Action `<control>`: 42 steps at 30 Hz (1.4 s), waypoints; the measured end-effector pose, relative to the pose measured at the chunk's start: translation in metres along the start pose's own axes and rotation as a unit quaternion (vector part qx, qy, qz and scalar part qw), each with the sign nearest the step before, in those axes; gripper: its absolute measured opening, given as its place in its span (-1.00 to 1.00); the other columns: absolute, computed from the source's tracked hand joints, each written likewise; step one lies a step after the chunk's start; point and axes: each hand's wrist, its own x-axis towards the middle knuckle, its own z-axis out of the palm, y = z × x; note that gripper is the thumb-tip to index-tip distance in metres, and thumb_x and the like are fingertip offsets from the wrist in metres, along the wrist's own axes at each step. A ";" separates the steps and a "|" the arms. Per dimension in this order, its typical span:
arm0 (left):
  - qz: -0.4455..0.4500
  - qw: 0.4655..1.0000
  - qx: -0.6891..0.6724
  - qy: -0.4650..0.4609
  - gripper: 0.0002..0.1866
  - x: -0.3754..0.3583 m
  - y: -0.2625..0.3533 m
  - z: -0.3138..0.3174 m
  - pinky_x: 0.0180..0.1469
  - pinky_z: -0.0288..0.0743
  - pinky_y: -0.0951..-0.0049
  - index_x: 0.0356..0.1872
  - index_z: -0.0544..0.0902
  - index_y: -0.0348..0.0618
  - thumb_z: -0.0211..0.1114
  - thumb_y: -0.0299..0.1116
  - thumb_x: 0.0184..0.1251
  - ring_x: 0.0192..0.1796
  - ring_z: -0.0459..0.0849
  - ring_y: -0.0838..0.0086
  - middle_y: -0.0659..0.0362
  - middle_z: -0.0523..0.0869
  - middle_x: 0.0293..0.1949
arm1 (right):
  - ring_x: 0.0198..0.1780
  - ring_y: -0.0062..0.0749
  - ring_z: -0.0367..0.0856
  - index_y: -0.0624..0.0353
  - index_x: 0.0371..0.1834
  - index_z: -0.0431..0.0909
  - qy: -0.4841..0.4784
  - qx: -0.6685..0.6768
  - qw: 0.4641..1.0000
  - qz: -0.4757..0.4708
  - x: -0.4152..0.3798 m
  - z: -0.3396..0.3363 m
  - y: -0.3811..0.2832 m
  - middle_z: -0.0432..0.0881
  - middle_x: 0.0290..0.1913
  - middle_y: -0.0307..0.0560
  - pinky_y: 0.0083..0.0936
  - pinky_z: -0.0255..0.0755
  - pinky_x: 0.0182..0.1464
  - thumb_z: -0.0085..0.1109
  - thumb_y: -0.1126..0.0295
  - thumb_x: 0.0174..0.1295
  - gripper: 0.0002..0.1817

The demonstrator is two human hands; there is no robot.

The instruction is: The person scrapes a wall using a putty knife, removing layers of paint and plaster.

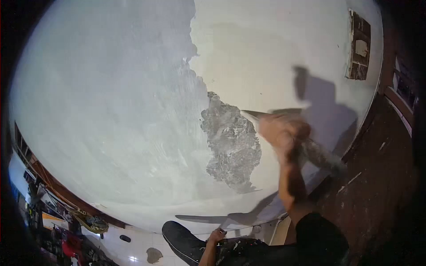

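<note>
My right hand (284, 128), blurred by motion, is closed around a thin flat blade tool (252, 114). The tip of the tool is at the upper right edge of a rough grey patch (233, 146) on the pale wall (248, 57). Past my wrist, a blurred grey shape extends down to the right; I cannot make out whether it belongs to the tool. Low in the view, my left hand (216, 235) rests by my dark-clothed leg (184, 241), fingers curled. Whatever it may hold is too small to name.
A smoother grey coat (111, 88) covers the wall's left side. An open recessed box (359, 46) is at upper right, beside a dark brown surface (377, 177). Cluttered items, including a red object (71, 246), stand at lower left near the tiled floor (140, 239).
</note>
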 end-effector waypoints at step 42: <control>0.090 0.996 0.012 0.006 -0.61 -0.002 -0.009 0.002 -0.38 0.55 0.34 -0.25 0.58 -0.25 0.25 -0.06 0.18 -0.39 0.69 0.36 0.05 0.70 -0.42 | -0.51 -0.38 0.42 0.05 -0.54 0.32 0.081 -0.735 -0.669 -0.068 -0.006 -0.012 -0.001 0.42 -0.48 -0.17 -0.27 0.33 -0.26 0.08 0.38 0.08 -0.86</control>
